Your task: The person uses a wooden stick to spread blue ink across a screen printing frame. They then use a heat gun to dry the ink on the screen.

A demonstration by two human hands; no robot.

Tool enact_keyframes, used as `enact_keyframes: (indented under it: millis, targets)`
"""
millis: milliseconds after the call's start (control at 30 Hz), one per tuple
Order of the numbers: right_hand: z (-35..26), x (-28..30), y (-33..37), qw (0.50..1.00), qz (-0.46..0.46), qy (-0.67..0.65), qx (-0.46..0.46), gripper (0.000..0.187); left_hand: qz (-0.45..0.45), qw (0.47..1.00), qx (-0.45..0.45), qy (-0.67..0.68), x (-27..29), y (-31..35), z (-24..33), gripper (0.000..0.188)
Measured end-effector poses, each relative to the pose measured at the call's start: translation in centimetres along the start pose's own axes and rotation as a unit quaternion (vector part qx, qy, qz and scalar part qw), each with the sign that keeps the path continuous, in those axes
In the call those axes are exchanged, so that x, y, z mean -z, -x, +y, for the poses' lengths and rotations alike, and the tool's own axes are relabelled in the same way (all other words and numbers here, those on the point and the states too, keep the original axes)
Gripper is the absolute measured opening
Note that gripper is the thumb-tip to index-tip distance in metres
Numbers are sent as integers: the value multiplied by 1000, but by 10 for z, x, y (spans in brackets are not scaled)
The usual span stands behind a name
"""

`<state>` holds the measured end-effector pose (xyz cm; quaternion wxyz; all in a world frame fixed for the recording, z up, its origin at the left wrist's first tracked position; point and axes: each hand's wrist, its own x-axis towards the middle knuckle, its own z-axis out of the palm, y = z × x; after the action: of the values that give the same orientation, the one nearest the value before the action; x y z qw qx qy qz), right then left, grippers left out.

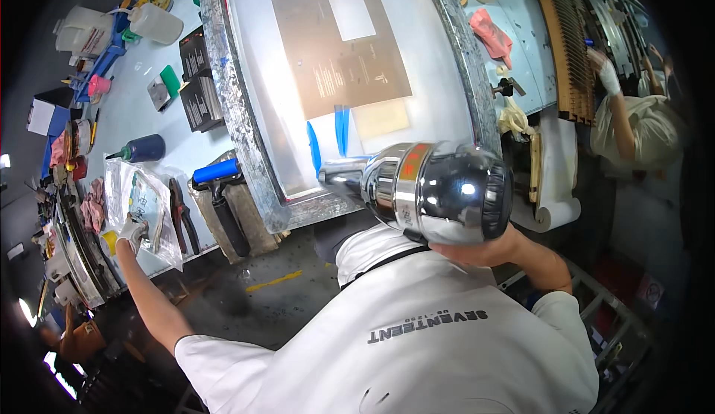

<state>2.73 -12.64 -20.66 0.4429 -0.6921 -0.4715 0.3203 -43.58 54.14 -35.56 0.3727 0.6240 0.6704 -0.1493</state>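
Note:
My right hand (484,248) holds a shiny chrome hair dryer (439,190) over the near right part of a framed printing screen (439,116); the dryer hides most of its fingers. The nozzle points left, across the near edge of the screen. A brown stencil area (298,49) with a pale rectangle fills the screen's upper middle. Blue tape strips (342,131) and a cream patch (381,118) lie below it. Far to the left, my gloved left hand (131,234) grips the near edge of a clear plastic bag (160,224) with a printed sheet inside.
A blue roller (216,171) and red-black handled pliers (182,216) lie left of the frame. Beyond are a dark bottle (145,148), black boxes (199,102) and a white jug (155,23). Pink cloth (491,38) and a wooden rack (562,41) stand right. Another person's gloved hand (605,71) works there.

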Motion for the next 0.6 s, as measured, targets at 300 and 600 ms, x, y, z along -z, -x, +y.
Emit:
enact_keyframes:
  millis: [300,600]
  targets:
    - [-7,13,1,994,-55,-10,-93,55,2,1000,3,6,0,2,3,75]
    - [-8,14,-3,998,-17,7,-59,61,3,1000,6,8,-1,-1,-1,74]
